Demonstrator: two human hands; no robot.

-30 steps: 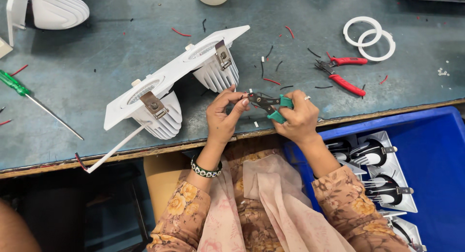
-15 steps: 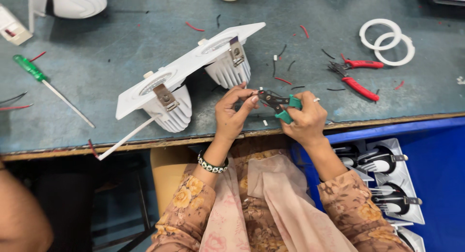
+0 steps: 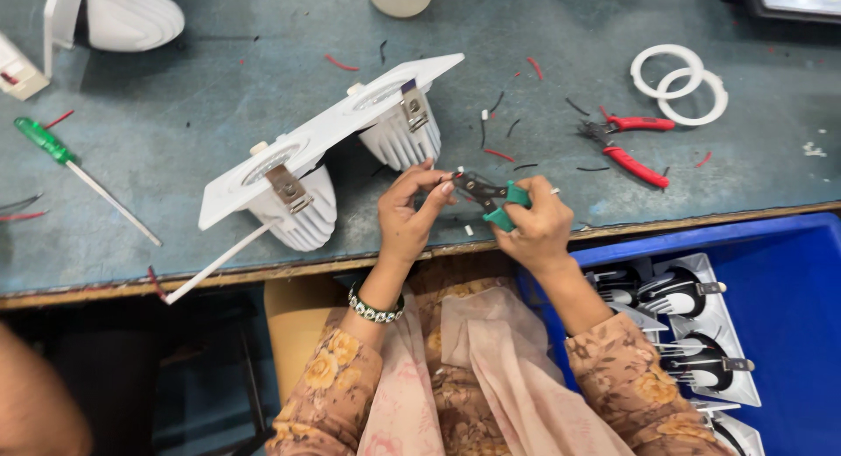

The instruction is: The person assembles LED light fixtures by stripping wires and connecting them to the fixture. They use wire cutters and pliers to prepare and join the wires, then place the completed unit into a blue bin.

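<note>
At the desk's [image 3: 175, 114] near edge, the right hand [image 3: 536, 228] clenches green-handled pliers [image 3: 491, 197], while the left hand's [image 3: 410, 212] fingers [image 3: 434, 186] pinch a small wire end at the pliers' tip. Just beyond lies a white twin lamp fitting [image 3: 328, 154]; red-handled cutters [image 3: 631, 145] lie farther right.

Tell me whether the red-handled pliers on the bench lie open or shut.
Open: the red-handled pliers lie with handles spread apart in a V.

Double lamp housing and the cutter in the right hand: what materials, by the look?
Double lamp housing: white, matte, probably painted or powder-coated metal, going by the ribbed cups and thin flat plate; plastic is possible. Its spring clips look like bare steel. Cutter: dark metal jaws, green handles that look plastic or rubber-coated.
</note>
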